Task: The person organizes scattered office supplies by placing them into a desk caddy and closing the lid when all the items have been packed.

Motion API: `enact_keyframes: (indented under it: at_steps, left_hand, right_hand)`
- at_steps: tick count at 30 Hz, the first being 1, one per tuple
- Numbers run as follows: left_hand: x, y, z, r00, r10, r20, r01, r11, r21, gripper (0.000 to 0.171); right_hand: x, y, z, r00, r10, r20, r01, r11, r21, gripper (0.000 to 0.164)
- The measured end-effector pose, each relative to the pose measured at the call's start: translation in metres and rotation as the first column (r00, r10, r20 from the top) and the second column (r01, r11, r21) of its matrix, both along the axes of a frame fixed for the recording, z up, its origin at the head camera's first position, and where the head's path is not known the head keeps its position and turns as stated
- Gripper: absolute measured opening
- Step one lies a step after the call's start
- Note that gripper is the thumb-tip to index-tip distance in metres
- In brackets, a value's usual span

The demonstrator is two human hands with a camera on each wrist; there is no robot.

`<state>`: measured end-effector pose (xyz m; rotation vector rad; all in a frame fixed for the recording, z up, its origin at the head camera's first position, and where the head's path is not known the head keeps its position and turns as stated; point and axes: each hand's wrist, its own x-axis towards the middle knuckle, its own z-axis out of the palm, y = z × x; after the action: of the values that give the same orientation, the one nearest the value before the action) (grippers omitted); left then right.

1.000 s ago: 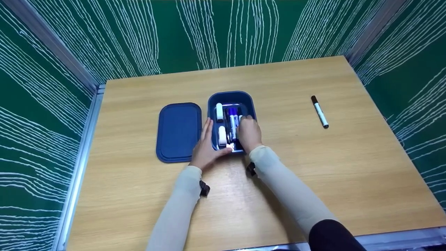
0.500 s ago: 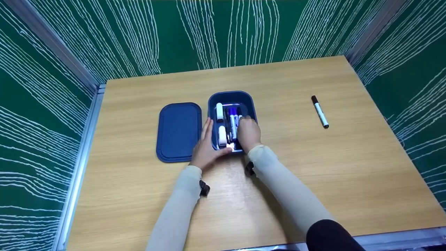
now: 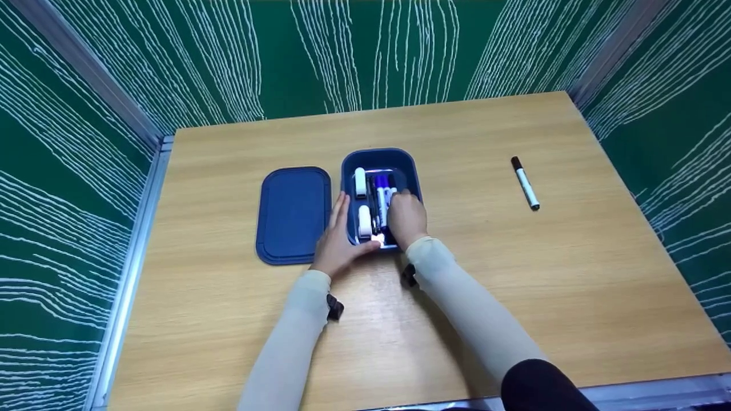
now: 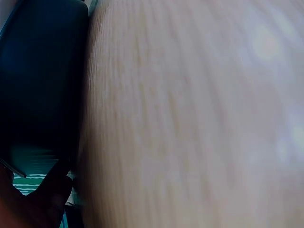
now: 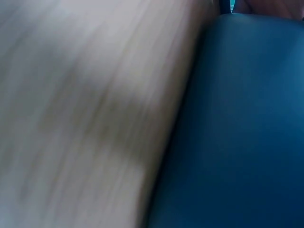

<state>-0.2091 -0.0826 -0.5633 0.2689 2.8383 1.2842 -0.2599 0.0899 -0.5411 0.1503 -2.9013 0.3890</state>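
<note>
A dark blue box (image 3: pixel 404 162) sits uncovered on the table. Inside lie two white rounded pieces, the far one (image 3: pixel 360 182) and the near one (image 3: pixel 364 221), beside dark pens and blue-capped markers (image 3: pixel 382 200). My left hand (image 3: pixel 337 245) rests against the box's near left corner, fingers straight along the side and thumb across the near edge. My right hand (image 3: pixel 408 218) reaches in at the right with curled fingers, gripping a black-capped marker (image 3: pixel 393 182) whose lower part it hides. Both the left wrist and right wrist views show the box's outer wall (image 4: pixel 42 80) close up.
The blue lid (image 3: pixel 294 214) lies flat to the left of the box. Another black-capped white marker (image 3: pixel 525 184) lies apart on the right of the wooden table (image 3: pixel 457 131). Green walls with white lines enclose the back and sides.
My right hand has shifted slightly left inside the box, and the black cap beside it shows more clearly. The left hand, lid and far-right marker stay in place.
</note>
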Motion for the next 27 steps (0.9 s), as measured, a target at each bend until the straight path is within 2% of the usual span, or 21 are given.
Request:
enact_keyframes:
  at_steps: [7, 11, 16, 20, 23, 27]
  left_hand:
    - [-0.001, 0.000, 0.000, 1.000, -0.004, -0.006, 0.004, 1.000, -0.006, 0.123]
    - [-0.001, -0.001, 0.001, 1.000, -0.004, -0.002, 0.004, 1.000, -0.008, 0.122]
    - [0.000, -0.001, 0.002, 1.000, 0.000, -0.014, 0.000, 1.000, 0.004, 0.121]
    - [0.000, -0.001, 0.002, 1.000, 0.001, -0.013, -0.001, 1.000, 0.006, 0.122]
    - [0.000, -0.001, 0.001, 1.000, -0.003, -0.009, 0.003, 1.000, -0.006, 0.123]
    - [0.000, -0.001, 0.002, 1.000, 0.000, -0.005, 0.000, 1.000, -0.023, 0.125]
  right_hand:
    - [0.002, 0.000, -0.001, 0.999, 0.007, -0.037, -0.006, 1.000, 0.016, 0.014]
    - [0.001, -0.001, 0.001, 0.994, 0.035, -0.107, -0.037, 0.999, -0.016, 0.014]
    - [-0.001, 0.002, 0.006, 0.965, 0.108, -0.239, -0.133, 0.987, -0.092, 0.019]
    - [-0.003, 0.011, 0.011, 0.944, 0.153, -0.293, -0.217, 0.955, -0.201, 0.019]
    - [-0.005, 0.026, 0.014, 0.940, 0.126, -0.318, -0.223, 0.931, -0.288, 0.018]
    - [-0.012, 0.057, 0.017, 0.934, 0.048, -0.353, -0.179, 0.920, -0.349, 0.019]
